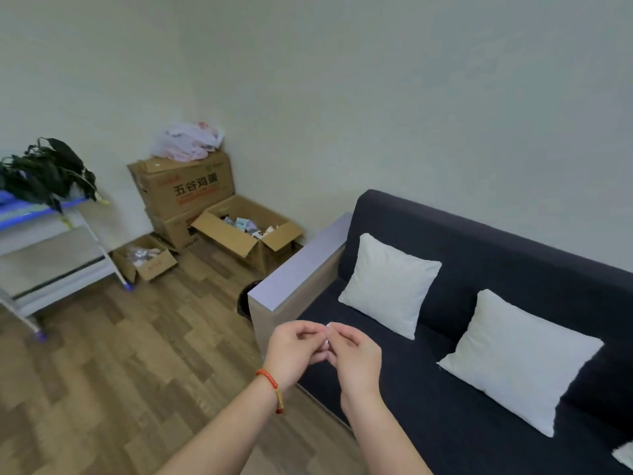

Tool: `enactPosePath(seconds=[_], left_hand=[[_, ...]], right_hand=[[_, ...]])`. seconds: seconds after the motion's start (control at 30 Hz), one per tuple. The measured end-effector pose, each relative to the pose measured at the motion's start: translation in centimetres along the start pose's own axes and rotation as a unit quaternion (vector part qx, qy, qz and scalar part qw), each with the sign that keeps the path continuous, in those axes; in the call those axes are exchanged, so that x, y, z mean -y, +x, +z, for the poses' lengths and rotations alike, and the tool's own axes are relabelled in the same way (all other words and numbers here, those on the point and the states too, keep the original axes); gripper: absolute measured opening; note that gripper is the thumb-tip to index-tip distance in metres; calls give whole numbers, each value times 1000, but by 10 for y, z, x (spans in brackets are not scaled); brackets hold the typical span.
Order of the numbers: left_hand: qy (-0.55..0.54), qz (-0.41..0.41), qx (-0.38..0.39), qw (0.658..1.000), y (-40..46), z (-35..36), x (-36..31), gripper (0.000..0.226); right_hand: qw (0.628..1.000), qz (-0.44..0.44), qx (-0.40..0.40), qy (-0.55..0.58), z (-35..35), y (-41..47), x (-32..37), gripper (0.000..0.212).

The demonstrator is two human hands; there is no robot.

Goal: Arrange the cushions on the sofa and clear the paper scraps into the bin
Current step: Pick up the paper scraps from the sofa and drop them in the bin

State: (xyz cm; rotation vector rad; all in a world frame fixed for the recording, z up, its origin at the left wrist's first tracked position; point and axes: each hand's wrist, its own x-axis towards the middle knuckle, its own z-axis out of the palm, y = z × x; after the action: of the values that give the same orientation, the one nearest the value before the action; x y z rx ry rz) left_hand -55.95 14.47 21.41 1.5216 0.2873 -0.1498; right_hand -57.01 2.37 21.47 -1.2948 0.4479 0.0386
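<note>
A dark blue sofa point(428, 399) fills the right side. Two white cushions lean upright against its backrest, one point(388, 284) near the left armrest and one point(520, 359) further right. My left hand point(293, 351) and right hand point(356, 358) meet above the seat's front left corner, fingers curled, pinching small white paper scraps point(328, 334) between them. A black bin point(245, 299) stands on the floor, mostly hidden behind the grey armrest point(301, 265). Another white scrap point(625, 454) lies at the seat's far right edge.
Stacked cardboard boxes point(185, 186) and an open box point(245, 231) stand in the corner behind the bin. A small open box point(145, 258) sits on the wood floor. A white rack point(51, 255) with a dark plant stands at left.
</note>
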Motion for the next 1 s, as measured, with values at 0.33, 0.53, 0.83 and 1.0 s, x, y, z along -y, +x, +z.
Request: enactPosePath(seconds=[0.33, 0.53, 0.83, 1.0], left_hand=[[-151, -46, -67, 985, 31, -104, -8, 15], [-142, -38, -81, 986, 203, -183, 6, 18], [-91, -127, -77, 985, 543, -323, 69, 23], [-67, -200, -53, 976, 676, -344, 126, 32]], right_hand=[[983, -40, 111, -142, 103, 14, -7, 16], [967, -61, 113, -219, 246, 149, -45, 21], [973, 7, 42, -227, 451, 427, -150, 16], [966, 65, -40, -245, 499, 551, -226, 16]])
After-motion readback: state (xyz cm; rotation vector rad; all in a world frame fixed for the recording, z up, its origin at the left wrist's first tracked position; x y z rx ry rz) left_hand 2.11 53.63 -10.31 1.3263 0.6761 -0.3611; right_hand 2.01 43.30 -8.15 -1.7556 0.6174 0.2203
